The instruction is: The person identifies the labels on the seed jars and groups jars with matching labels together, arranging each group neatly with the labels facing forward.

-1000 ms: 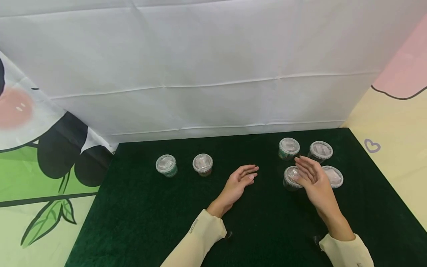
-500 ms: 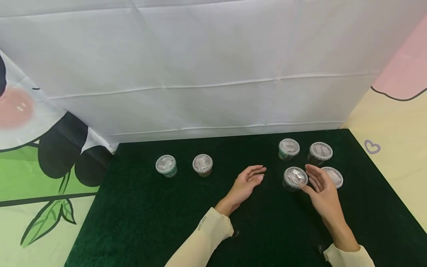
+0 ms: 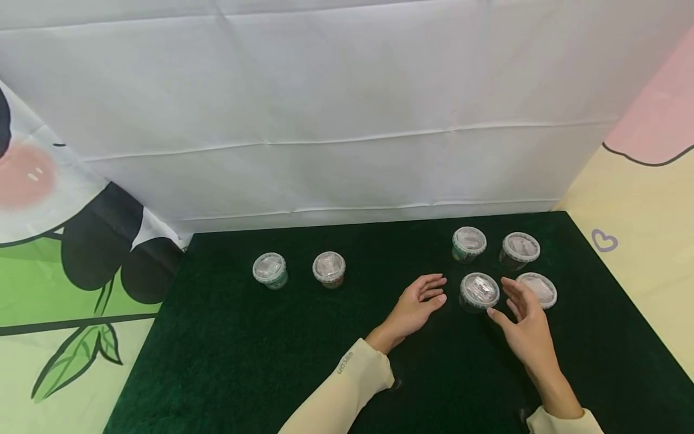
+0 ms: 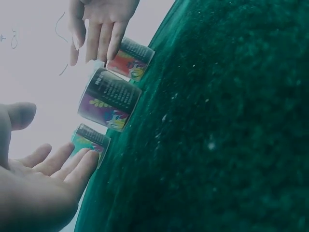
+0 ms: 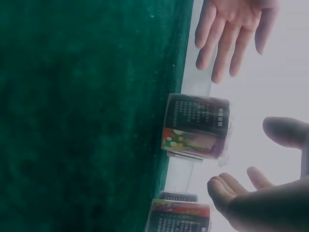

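Several lidded plastic tubs stand on the dark green cloth. The nearest one to both hands is a clear-lidded tub (image 3: pixel 479 290) with a purple label (image 4: pixel 108 99), in the front left of the right-hand cluster. To its left hovers my left hand (image 3: pixel 413 308), fingers extended and slightly bent, palm turned toward it, holding nothing. On its right side my right hand (image 3: pixel 525 331) has thumb and fingers spread, also holding nothing. The right wrist view shows a gap between the right fingertips and the purple tub (image 5: pixel 195 125). My right fingers partly cover a tub (image 3: pixel 538 289) behind them.
Two more tubs of the cluster, a green-labelled tub (image 3: pixel 469 242) and a dark tub (image 3: pixel 520 248), stand farther back. Apart at the left are a tub (image 3: pixel 270 268) and another tub (image 3: pixel 329 267). A white cloth (image 3: pixel 347 120) hangs behind the table (image 3: pixel 228 361).
My left hand has moved right toward the purple-labelled tub. My right hand has shifted right and toward me, off that tub's lid, uncovering it. The tubs keep their places.
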A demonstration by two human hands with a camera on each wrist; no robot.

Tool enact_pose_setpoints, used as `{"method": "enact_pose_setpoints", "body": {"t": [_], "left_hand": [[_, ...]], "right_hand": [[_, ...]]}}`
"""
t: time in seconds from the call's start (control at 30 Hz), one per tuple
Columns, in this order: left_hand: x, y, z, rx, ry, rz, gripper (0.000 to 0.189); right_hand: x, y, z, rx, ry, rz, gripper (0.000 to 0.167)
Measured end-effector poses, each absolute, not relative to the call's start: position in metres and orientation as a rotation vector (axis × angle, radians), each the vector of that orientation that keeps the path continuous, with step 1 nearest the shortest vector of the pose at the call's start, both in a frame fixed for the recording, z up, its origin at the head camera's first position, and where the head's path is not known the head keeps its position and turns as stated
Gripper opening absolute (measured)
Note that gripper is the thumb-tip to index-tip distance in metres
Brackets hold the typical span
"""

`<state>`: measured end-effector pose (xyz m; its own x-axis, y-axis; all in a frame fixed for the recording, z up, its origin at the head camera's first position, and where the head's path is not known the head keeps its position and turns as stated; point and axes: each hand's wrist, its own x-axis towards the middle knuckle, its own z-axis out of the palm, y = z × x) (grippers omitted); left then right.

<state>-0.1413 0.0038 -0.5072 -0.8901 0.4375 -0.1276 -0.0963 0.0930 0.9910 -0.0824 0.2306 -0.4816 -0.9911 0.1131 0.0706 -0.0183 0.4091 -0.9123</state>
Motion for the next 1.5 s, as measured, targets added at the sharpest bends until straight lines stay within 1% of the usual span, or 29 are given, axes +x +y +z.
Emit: {"method": "enact_pose_setpoints", "body": {"t": [0.33, 0.73, 1.3, 1.5], "left_hand": [[-0.141, 0.014, -0.510, 0.338, 2.008, 1.815, 0.053], [-0.143, 0.027, -0.511, 0.296, 2.057, 1.718, 0.053], [-0.147, 0.036, -0.513, 0.388, 2.024, 1.676, 0.057], [-0.146, 0.038, -0.511, 0.362, 2.063, 1.680, 0.053]], "right_hand": [[-0.082, 0.231, -0.489, -0.106, -2.599, 1.634, 0.067], [-0.091, 0.232, -0.488, -0.114, -2.754, 1.661, 0.079], [-0.099, 0.229, -0.490, -0.070, -2.764, 1.710, 0.076], [-0.099, 0.229, -0.490, -0.060, -2.773, 1.689, 0.076]]}}
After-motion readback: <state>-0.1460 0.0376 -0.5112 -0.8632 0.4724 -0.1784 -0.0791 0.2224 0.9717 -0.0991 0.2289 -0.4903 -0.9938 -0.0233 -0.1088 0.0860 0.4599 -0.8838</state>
